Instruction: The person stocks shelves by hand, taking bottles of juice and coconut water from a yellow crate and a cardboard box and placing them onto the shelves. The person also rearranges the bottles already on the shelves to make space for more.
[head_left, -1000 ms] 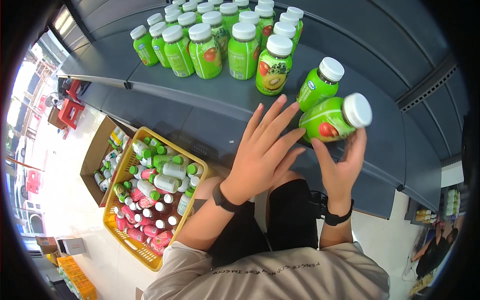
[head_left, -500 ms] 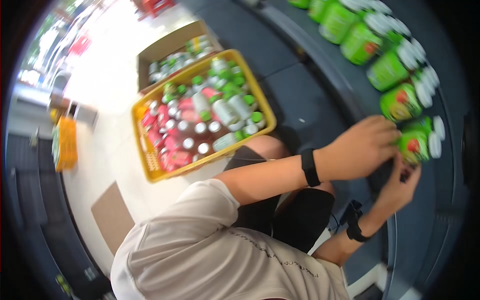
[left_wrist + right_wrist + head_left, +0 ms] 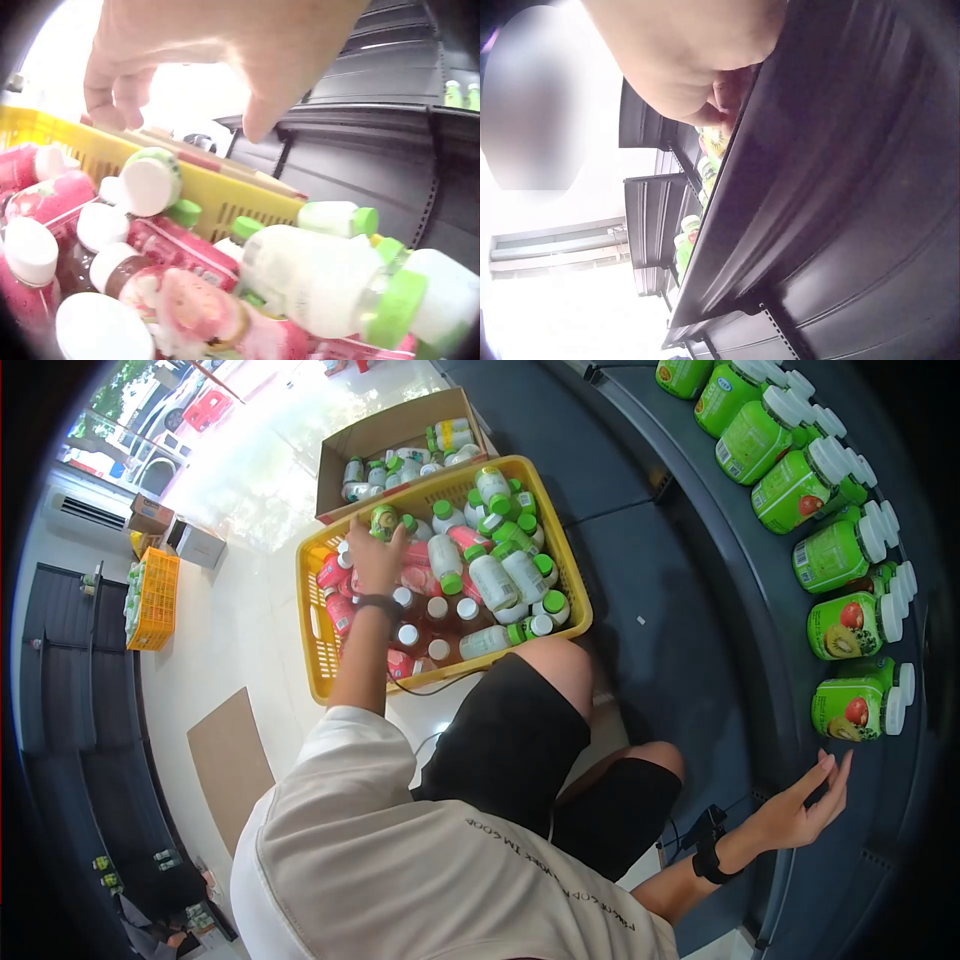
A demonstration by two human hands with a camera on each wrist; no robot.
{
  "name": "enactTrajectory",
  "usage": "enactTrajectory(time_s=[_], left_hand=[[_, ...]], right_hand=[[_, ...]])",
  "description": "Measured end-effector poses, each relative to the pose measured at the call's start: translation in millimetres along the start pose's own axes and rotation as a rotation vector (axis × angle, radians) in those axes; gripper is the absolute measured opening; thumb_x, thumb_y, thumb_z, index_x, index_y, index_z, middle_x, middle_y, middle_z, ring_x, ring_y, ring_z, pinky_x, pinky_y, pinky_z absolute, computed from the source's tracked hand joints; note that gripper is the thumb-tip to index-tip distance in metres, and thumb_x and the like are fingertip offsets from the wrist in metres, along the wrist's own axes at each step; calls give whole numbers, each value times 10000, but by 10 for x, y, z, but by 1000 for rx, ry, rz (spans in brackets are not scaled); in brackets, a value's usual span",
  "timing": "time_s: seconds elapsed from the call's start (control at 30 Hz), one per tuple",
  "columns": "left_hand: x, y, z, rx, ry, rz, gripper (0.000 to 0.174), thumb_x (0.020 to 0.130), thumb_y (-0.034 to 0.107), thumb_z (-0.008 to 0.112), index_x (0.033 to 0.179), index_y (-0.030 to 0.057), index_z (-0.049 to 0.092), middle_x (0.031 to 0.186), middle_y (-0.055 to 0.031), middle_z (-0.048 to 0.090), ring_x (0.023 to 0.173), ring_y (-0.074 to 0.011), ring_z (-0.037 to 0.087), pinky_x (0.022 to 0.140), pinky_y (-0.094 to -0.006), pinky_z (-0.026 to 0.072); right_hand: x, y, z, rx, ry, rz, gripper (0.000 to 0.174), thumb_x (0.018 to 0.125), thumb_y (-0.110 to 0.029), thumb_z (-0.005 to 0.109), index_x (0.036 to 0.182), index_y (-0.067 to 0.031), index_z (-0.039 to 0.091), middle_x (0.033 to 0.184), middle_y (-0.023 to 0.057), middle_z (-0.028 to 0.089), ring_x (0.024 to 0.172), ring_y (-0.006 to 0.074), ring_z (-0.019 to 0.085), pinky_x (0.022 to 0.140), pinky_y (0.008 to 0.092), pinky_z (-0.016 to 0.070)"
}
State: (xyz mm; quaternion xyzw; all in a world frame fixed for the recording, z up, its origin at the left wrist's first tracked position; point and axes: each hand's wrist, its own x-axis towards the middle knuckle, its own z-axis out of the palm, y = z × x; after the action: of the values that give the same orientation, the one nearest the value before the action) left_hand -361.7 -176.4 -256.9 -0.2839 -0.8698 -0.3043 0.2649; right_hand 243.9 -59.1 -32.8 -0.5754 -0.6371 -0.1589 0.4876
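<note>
My left hand (image 3: 378, 565) reaches over the yellow basket (image 3: 318, 660), holding nothing. Its fingers and thumb are parted above the bottles in the left wrist view. Just beyond the fingertips in the head view lies a green-labelled juice bottle (image 3: 383, 520); its white cap (image 3: 146, 186) faces the left wrist camera. Pink-labelled bottles (image 3: 187, 307) and white bottles with green caps (image 3: 307, 281) fill the basket around it. My right hand (image 3: 797, 815) hovers empty by the shelf, fingers extended, close to the nearest green juice bottle (image 3: 848, 710) standing there.
Rows of green juice bottles (image 3: 785, 490) line the dark shelf (image 3: 727, 247) on the right. Behind the basket stands a cardboard box (image 3: 400, 425) of more bottles. A cardboard sheet (image 3: 230, 765) lies on the floor, with an orange crate (image 3: 153, 600) farther off.
The green juice bottle held over the shelf was set down in front, and the right hand let it go. The left hand swung from the shelf to the basket; the view turned left.
</note>
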Motion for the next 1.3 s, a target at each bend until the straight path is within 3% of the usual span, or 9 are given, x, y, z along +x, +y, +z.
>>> enactTrajectory(time_s=[0.17, 0.33, 0.4, 0.5, 0.7, 0.8, 0.93, 1.1, 1.3], left_hand=[[110, -548, 371, -43, -547, -411, 780, 824, 436, 751, 1419, 31, 450, 1213, -297, 650, 1143, -442, 641, 976, -491, 500], [194, -578, 35, -411, -456, -472, 587, 889, 313, 701, 1378, 69, 488, 1134, -213, 711, 1004, -350, 712, 889, -428, 543], [266, -751, -78, -304, -358, -242, 601, 892, 281, 712, 1401, 67, 475, 1063, -152, 722, 863, -241, 716, 782, -350, 556], [411, 55, -862, -498, -387, -69, 628, 868, 232, 743, 1413, 74, 472, 997, -133, 717, 779, -175, 694, 716, -293, 543], [230, 1817, -1998, -755, -587, 395, 671, 714, 223, 803, 1308, 17, 568, 967, -145, 723, 802, -238, 724, 723, -330, 561], [106, 2622, -2296, -912, -741, 721, 463, 636, 225, 754, 1041, 17, 667, 730, -111, 592, 618, -269, 617, 616, -356, 547], [-246, 3293, -2359, -1226, -635, 1162, 448, 683, 264, 785, 1083, 103, 662, 789, -42, 586, 648, -214, 595, 504, -331, 451], [-564, 3825, -2557, -1443, -380, 1213, 473, 745, 269, 786, 1161, 104, 633, 940, -86, 614, 734, -260, 612, 585, -343, 479], [-896, 3954, -2319, -1619, -759, 972, 569, 795, 152, 818, 1297, 41, 574, 1313, -268, 567, 1126, -442, 613, 930, -497, 523]], right_hand=[[-49, -53, -38, 171, 12, -48, 257, 1035, -108, 612, 1239, 29, 688, 1087, 146, 669, 896, 188, 685, 820, 298, 560], [-182, -52, -145, 164, -69, -211, 228, 1051, -40, 519, 1171, 83, 669, 1075, 168, 640, 867, 231, 644, 779, 346, 548], [-210, -86, -164, 164, -128, -325, 236, 1049, -23, 479, 1149, 88, 663, 1050, 171, 644, 886, 269, 628, 788, 383, 528], [-240, -308, -116, 222, -288, -416, 270, 1030, -50, 456, 1158, 57, 668, 1052, 153, 668, 970, 340, 608, 880, 463, 474], [-479, -1001, 132, 442, -634, -540, 443, 900, -200, 669, 1298, -11, 626, 1341, 167, 593, 1184, 370, 563, 1007, 504, 432], [-479, -1156, 75, 504, -660, -494, 617, 868, -325, 736, 1368, -7, 566, 1384, 176, 569, 1218, 391, 545, 1022, 514, 422], [-458, -916, -79, 520, -773, -485, 677, 862, -458, 751, 1322, 4, 566, 1266, 164, 639, 1115, 337, 610, 978, 501, 434], [-402, -535, -378, 526, -652, -275, 618, 835, -376, 793, 1289, -5, 598, 1226, 151, 660, 1063, 315, 635, 924, 447, 477], [-209, -341, -526, 476, -239, 76, 559, 801, -278, 843, 1249, -15, 635, 1178, 136, 684, 1000, 288, 666, 860, 383, 528]])
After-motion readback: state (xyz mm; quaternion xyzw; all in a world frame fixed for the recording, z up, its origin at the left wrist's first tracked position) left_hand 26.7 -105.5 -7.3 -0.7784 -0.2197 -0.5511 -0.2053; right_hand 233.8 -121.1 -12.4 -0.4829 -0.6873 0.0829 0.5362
